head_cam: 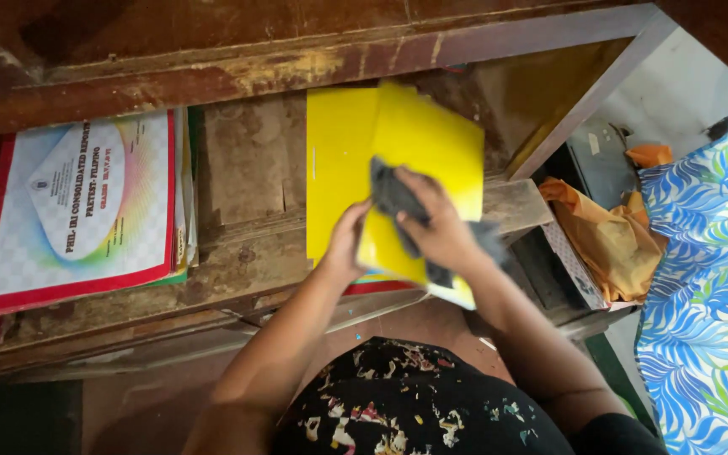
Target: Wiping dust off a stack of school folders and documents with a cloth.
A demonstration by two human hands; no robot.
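right hand (436,223) presses grey cloth (393,198) on yellow folder (427,139).

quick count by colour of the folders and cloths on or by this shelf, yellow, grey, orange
yellow folders: 2, one flat on the wooden shelf, one held by the left hand
grey cloth: 1, under the right hand
orange cloth: 1, beside the shelf
total: 4
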